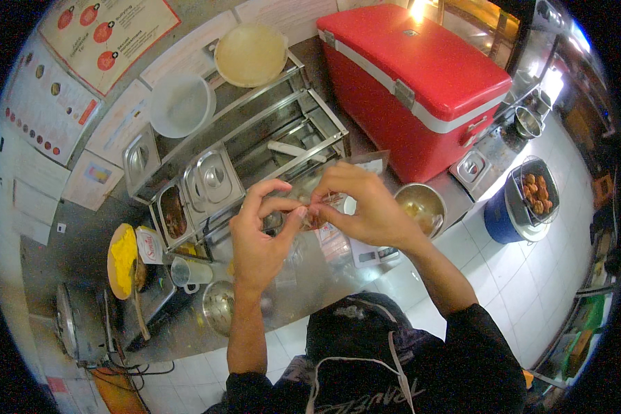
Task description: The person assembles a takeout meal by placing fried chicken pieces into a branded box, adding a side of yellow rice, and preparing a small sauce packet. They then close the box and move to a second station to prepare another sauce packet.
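Over the steel counter, my left hand (261,238) and my right hand (362,205) meet fingertip to fingertip. Both are closed in a pinch on a piece of thin clear plastic (312,220), with a reddish tint showing through; its full shape is hidden by my fingers. Below my right hand lie a white flat device (374,254), perhaps a scale, and a clear packet (332,243). To the right of that hand stands a steel bowl (431,222) with yellowish liquid.
A red cooler box (421,76) stands at the back right. Behind my hands is a steel rack with lidded pans (214,176). At left are a plate of yellow food (123,262), a clear jug (186,273) and a steel bowl (218,303). A fryer basket (537,190) holds browned pieces.
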{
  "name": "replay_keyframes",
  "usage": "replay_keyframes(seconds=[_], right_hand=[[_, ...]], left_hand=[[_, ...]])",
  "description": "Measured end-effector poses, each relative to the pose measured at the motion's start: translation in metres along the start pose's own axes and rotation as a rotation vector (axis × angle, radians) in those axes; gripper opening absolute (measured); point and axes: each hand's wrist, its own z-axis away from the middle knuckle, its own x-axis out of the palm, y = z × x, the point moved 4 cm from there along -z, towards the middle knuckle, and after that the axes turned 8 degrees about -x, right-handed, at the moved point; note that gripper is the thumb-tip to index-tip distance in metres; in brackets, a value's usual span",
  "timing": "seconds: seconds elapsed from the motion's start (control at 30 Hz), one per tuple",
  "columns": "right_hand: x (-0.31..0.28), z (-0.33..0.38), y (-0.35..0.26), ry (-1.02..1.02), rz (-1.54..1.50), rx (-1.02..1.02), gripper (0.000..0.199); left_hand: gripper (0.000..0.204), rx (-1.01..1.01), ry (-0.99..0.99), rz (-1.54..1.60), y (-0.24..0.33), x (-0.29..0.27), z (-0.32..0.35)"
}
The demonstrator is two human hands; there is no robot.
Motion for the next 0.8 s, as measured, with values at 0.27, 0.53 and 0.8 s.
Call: replay_keyframes(seconds=[0.27, 0.53, 0.8], right_hand=[[0.007, 0.022, 0.016, -0.029, -0.134, 0.202, 0.006], [0.069, 0.086, 0.044, -0.149, -0.183, 0.453, 0.009], [0.185, 0.206, 0.126, -0.201, 0.066, 0.941, 0.018]], left_hand=[[0.036, -0.144, 0.04, 0.211, -0.027, -0.013, 0.014], [0.046, -0.287, 0.034, 0.135, -0.111, -0.005, 0.071], [0.033, -0.718, 0.148, -0.08, -0.284, 0.025, 0.147]])
